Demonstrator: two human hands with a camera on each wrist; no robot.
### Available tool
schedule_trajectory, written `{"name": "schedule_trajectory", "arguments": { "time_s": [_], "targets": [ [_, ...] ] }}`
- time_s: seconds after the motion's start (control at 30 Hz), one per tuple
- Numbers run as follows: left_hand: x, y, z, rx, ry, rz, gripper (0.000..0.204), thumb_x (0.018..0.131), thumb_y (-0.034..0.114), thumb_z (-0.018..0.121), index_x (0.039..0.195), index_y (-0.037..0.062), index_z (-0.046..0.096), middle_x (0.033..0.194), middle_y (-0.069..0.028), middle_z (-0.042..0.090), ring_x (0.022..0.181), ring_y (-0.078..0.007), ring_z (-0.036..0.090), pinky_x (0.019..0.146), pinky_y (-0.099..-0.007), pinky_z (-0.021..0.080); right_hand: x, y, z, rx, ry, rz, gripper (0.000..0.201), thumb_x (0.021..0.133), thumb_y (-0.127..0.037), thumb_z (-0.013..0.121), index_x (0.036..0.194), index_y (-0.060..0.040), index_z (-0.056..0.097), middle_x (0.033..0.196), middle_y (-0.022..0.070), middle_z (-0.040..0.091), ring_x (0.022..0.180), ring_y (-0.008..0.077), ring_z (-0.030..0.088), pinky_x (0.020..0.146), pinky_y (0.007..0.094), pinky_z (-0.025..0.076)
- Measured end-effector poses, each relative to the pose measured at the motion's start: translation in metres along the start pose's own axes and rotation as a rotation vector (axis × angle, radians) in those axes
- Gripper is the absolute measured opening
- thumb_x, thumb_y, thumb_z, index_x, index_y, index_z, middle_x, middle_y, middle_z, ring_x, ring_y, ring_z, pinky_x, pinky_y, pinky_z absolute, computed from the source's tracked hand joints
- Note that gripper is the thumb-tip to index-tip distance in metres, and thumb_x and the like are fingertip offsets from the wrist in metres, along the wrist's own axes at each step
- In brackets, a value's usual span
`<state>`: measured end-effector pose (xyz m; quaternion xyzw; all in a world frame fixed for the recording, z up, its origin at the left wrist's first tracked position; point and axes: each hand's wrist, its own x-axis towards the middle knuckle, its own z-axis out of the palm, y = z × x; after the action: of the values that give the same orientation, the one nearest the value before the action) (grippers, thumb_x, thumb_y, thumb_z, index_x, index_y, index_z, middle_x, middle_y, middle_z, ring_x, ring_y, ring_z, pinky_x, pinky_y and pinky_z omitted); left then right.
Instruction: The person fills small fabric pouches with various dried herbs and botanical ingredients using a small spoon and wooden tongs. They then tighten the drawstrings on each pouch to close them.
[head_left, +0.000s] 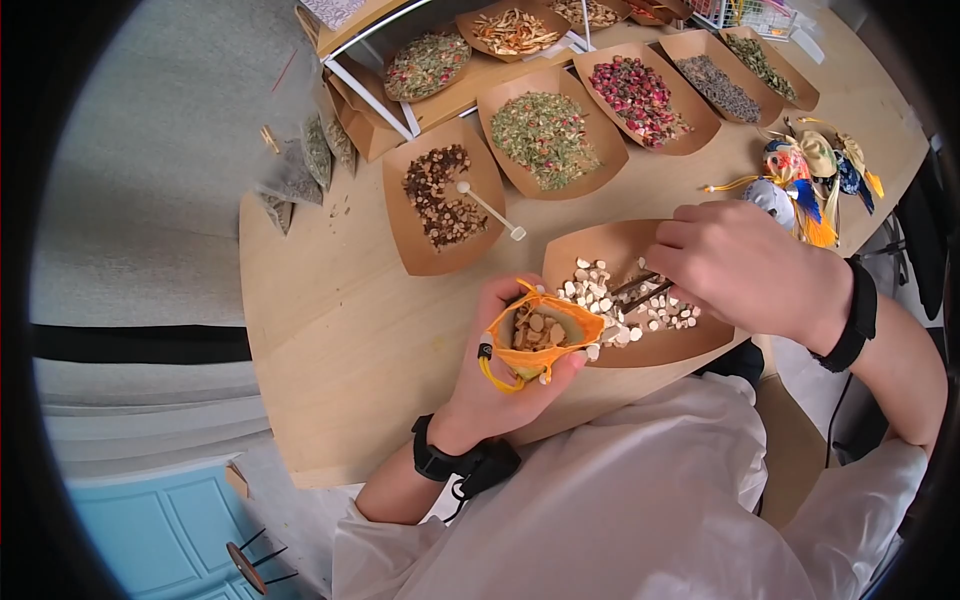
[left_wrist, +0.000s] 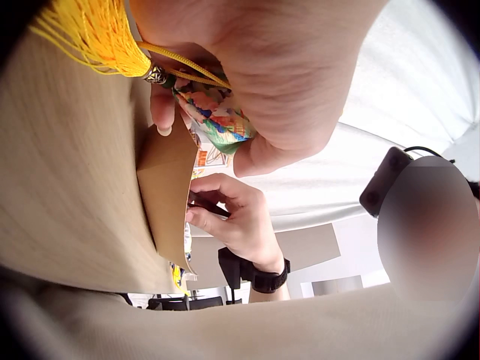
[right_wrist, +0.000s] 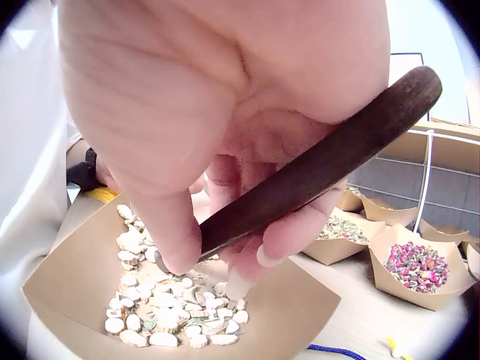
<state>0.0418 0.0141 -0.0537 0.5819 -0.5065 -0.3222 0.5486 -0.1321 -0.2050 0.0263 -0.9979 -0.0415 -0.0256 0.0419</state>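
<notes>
My left hand [head_left: 485, 392] holds a small fabric sachet pouch [head_left: 578, 322] with its mouth spread upward, showing an orange lining and brown chips [head_left: 537, 330] inside. In the left wrist view the pouch [left_wrist: 217, 116] has a floral outside and a yellow tassel [left_wrist: 105, 37]. With my right hand [head_left: 752, 262] I grip dark brown wooden tongs [right_wrist: 322, 161], pinched between thumb and fingers. Their tips [head_left: 630, 296] point down into white, round dried slices [head_left: 590, 280] in a brown paper tray [head_left: 665, 350]. The pouch is beside this tray, overlapping its left edge in the head view.
Another paper tray [head_left: 415, 250] holds dark bits and a small white scoop [head_left: 490, 212]. Behind stand trays of green herb mix [head_left: 545, 140], rosebuds [head_left: 640, 100] and lavender-like buds [head_left: 715, 85]. Several tasselled sachets [head_left: 820, 175] lie at right; filled clear bags [head_left: 300, 175] sit at left.
</notes>
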Motion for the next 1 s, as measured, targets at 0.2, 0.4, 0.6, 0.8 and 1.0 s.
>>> {"name": "schedule_trajectory", "arguments": {
  "time_s": [0.2, 0.4, 0.6, 0.8, 1.0],
  "targets": [
    [0.001, 0.0, 0.0, -0.014, 0.0, -0.003, 0.062, 0.087, 0.009, 0.078, 0.133, 0.0034, 0.037, 0.12, -0.0068, 0.051, 0.108, -0.0124, 0.056, 0.091, -0.0284, 0.049, 0.009, 0.001, -0.006, 0.004, -0.048, -0.016, 0.013, 0.075, -0.003, 0.064, 0.087, -0.0016, 0.068, 0.085, 0.0098, 0.069, 0.087, 0.0284, 0.069, 0.074, 0.0379, 0.058],
    [0.0, -0.001, 0.0, -0.032, -0.003, -0.001, 0.062, 0.087, 0.009, 0.078, 0.133, 0.0036, 0.038, 0.121, -0.0069, 0.05, 0.108, -0.0123, 0.056, 0.091, -0.0283, 0.049, 0.01, -0.003, -0.008, -0.028, 0.018, -0.032, 0.011, 0.074, -0.003, 0.065, 0.085, -0.0022, 0.068, 0.084, 0.0101, 0.069, 0.087, 0.0293, 0.069, 0.074, 0.039, 0.057],
    [0.0, -0.002, 0.0, -0.049, -0.001, -0.006, 0.061, 0.087, 0.008, 0.078, 0.133, 0.0038, 0.038, 0.121, -0.0066, 0.05, 0.109, -0.0122, 0.055, 0.092, -0.0281, 0.048, -0.007, -0.016, -0.013, 0.09, -0.053, 0.168, 0.01, 0.071, -0.005, 0.067, 0.08, -0.0002, 0.065, 0.064, 0.0148, 0.063, 0.066, 0.0366, 0.066, 0.062, 0.044, 0.053],
    [0.0, 0.001, 0.0, -0.033, -0.006, -0.02, 0.06, 0.087, 0.008, 0.077, 0.133, 0.0039, 0.038, 0.122, -0.0065, 0.051, 0.11, -0.0121, 0.055, 0.092, -0.0282, 0.048, -0.01, -0.033, -0.01, 0.151, -0.109, 0.263, 0.009, 0.073, -0.005, 0.067, 0.078, 0.0005, 0.063, 0.064, 0.0174, 0.064, 0.067, 0.0374, 0.069, 0.06, 0.0447, 0.054],
    [0.0, 0.0, 0.0, -0.03, -0.006, -0.024, 0.061, 0.088, 0.009, 0.077, 0.134, 0.0038, 0.037, 0.122, -0.0066, 0.051, 0.11, -0.012, 0.055, 0.092, -0.0284, 0.048, -0.009, -0.037, -0.003, 0.174, -0.116, 0.268, 0.008, 0.073, -0.004, 0.065, 0.08, 0.0011, 0.063, 0.066, 0.0178, 0.066, 0.067, 0.0367, 0.07, 0.059, 0.044, 0.055]
  ]
}}
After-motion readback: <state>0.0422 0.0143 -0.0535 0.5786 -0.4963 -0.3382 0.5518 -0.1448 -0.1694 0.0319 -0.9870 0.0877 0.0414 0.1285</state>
